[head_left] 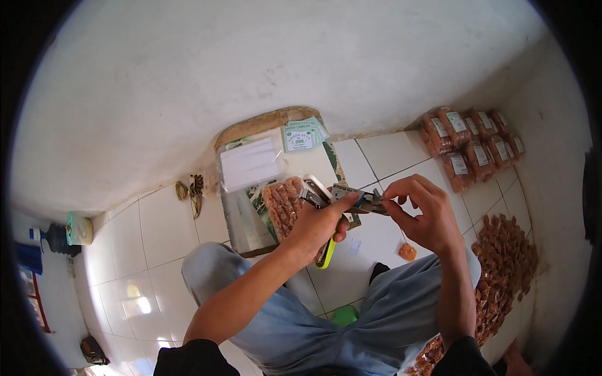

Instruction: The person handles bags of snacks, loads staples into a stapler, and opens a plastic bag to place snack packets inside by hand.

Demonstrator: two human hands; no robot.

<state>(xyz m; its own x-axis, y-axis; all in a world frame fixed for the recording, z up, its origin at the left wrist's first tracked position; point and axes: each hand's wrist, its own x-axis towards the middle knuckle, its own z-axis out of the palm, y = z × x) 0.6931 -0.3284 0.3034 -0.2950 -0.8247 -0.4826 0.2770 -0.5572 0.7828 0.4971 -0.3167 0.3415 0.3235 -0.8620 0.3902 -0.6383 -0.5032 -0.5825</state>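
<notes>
A stapler with a metal top and a yellow-green underside sits in the left hand, whose fingers are wrapped tightly around its body, thumb lying along the top. Clamped at the stapler's mouth is a small printed label, which the left thumb also touches. The right hand meets it from the other side: thumb and forefinger are pinched on the far end of the label and the bit of packet under it, while the other fingers curl loosely above. Both hands hover over the person's lap, above blue jeans.

Just beyond the left hand, a clear bag of brown snacks lies on a board on the tiled floor, with a stack of green labels farther off. Below the right hand a single loose snack piece rests on the floor. Farther out past the right hand lie filled packets, and to its right a heap of loose snacks.
</notes>
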